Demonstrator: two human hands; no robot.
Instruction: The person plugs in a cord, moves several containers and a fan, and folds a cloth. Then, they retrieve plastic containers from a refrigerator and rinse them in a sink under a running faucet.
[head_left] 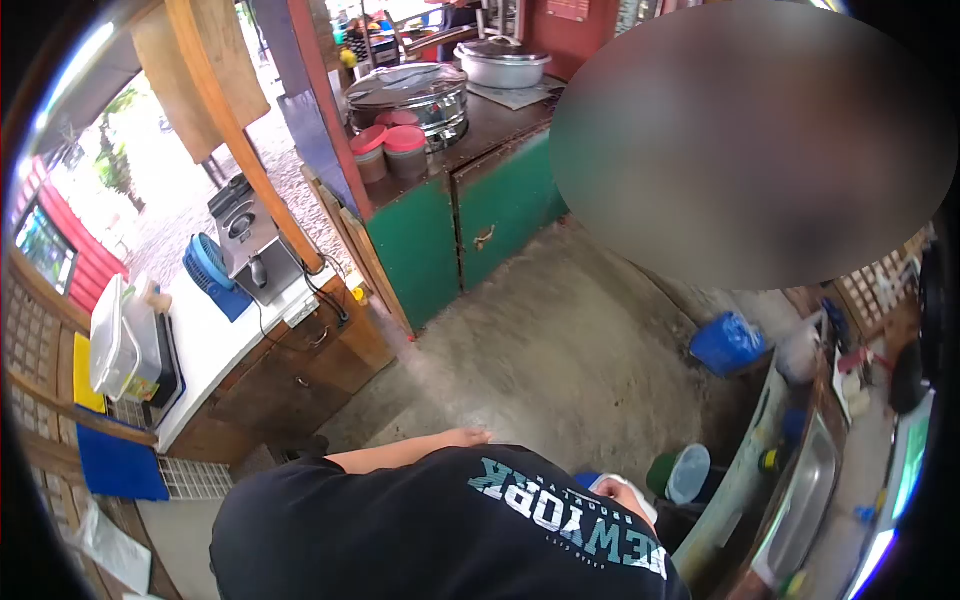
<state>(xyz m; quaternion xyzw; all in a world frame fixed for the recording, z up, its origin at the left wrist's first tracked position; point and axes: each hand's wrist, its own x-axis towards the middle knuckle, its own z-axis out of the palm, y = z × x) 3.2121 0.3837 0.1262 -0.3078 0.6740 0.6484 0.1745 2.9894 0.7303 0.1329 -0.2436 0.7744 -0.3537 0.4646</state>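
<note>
The front of a black T-shirt (430, 525) with "New York Brooklyn" lettering fills the bottom of the head view. Past its upper edge reaches my left forearm, and my left hand (472, 437) shows only as a small part over the concrete floor (530, 350); its fingers are hidden. Low on the right, my right hand (622, 493) peeks out beside the shirt, close to a white item (606, 484) with blue near it. The shirt covers most of that hand, and I cannot tell whether it holds the item.
Green cabinets (410, 260) carry a steel steamer (410, 95), red-lidded jars (405, 150) and a lidded pot (503, 65). At left, a white counter (215, 350) bears a gas stove (250, 235) and blue fan (210, 265). A blue container (728, 342), buckets (688, 472) and sink (800, 500) stand right.
</note>
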